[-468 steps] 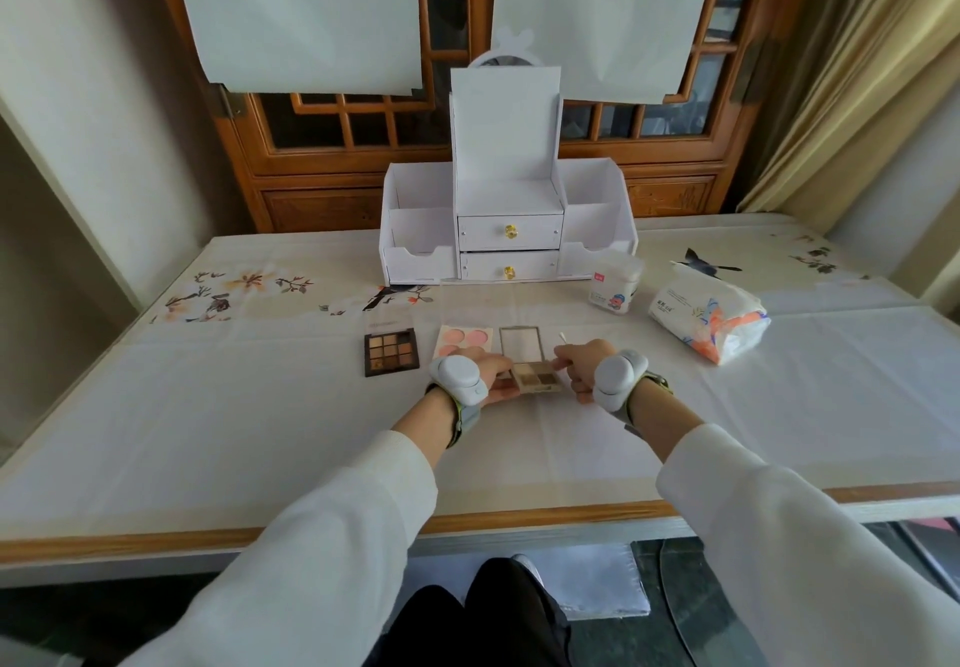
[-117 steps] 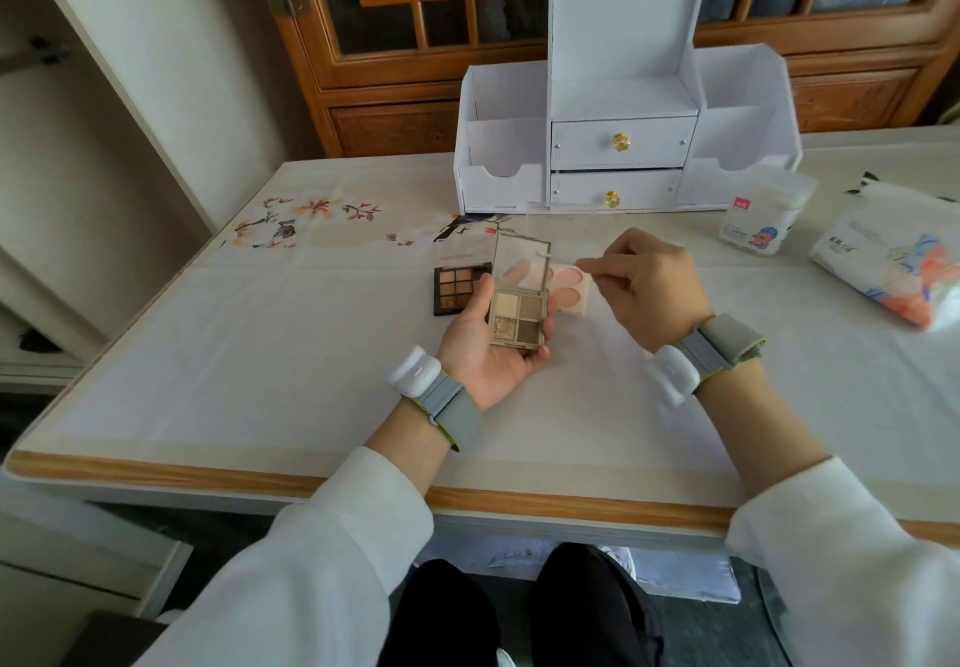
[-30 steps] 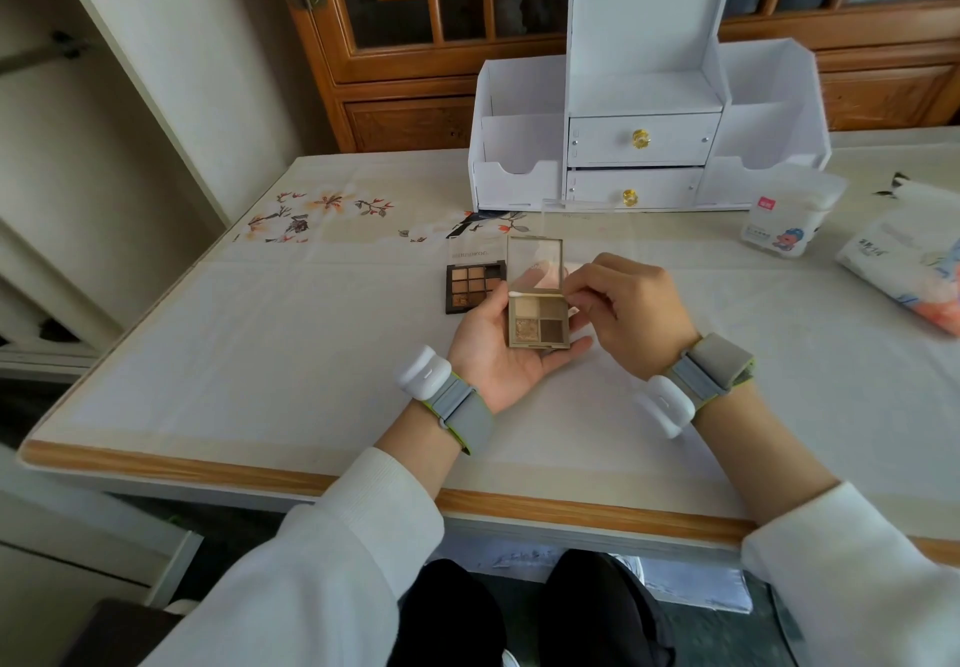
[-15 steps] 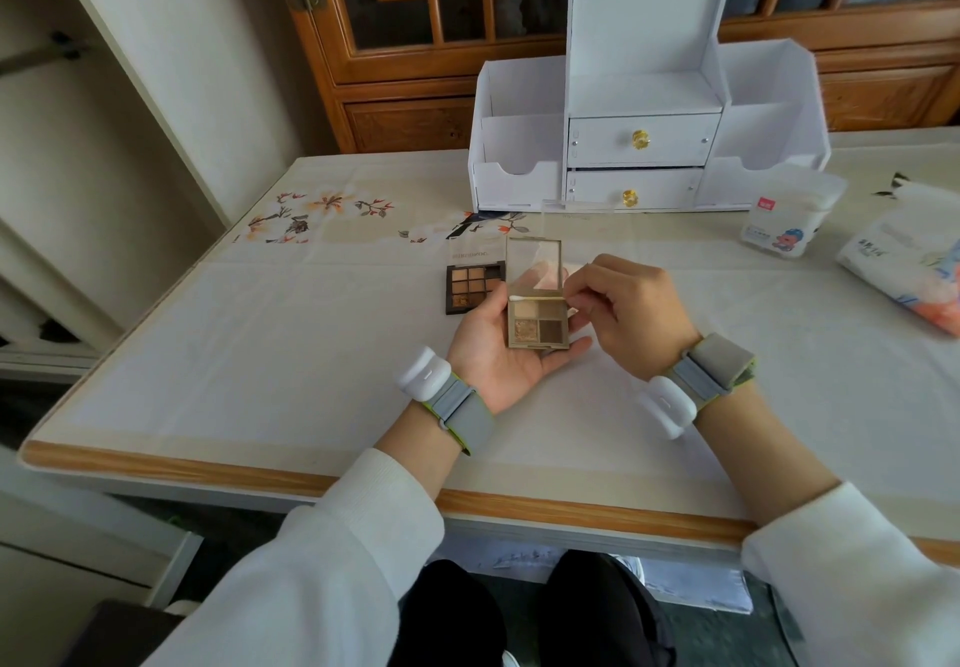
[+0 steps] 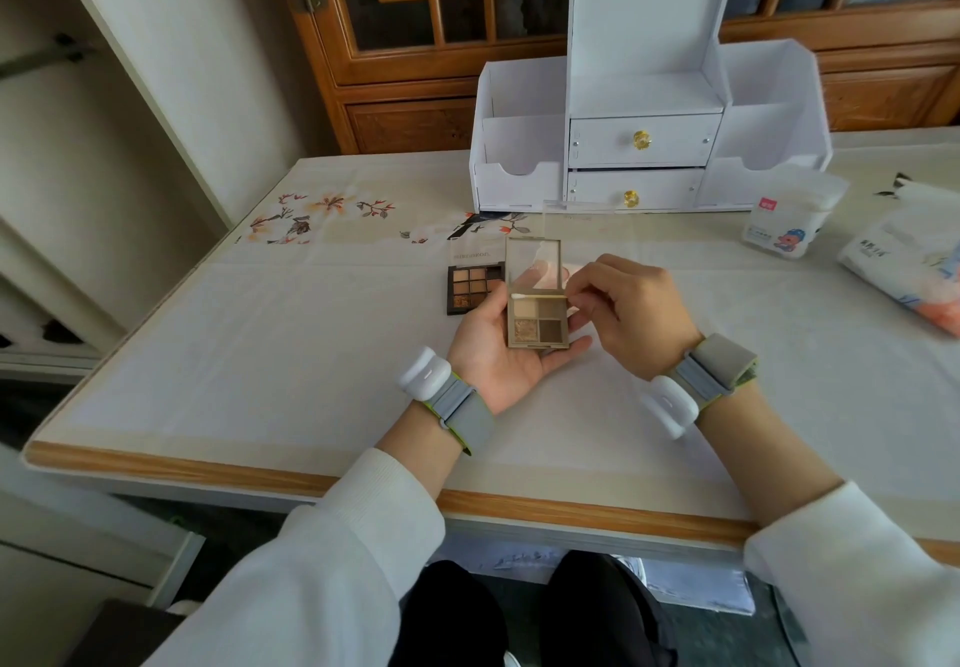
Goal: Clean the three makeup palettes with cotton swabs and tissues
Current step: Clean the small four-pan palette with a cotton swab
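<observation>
My left hand (image 5: 491, 349) cradles a small four-pan eyeshadow palette (image 5: 536, 324), palm up, with its clear lid standing open. My right hand (image 5: 631, 315) pinches a cotton swab (image 5: 537, 296) that lies across the palette's upper edge, its white tip at the left. A dark palette with several brown pans (image 5: 471, 288) lies on the table just behind my left hand. The pink blush palette (image 5: 571, 268) is mostly hidden behind the lid and my right hand.
A white desk organiser with two gold-knobbed drawers (image 5: 643, 139) stands at the back. A bag of cotton swabs (image 5: 787, 219) and a tissue pack (image 5: 906, 264) lie at the right. The table's wooden front edge (image 5: 363, 484) runs below my wrists.
Over the last second the swab has stayed along the palette's upper edge with only slight shifts. Earlier, both hands lifted this palette off the table and the view moved closer.
</observation>
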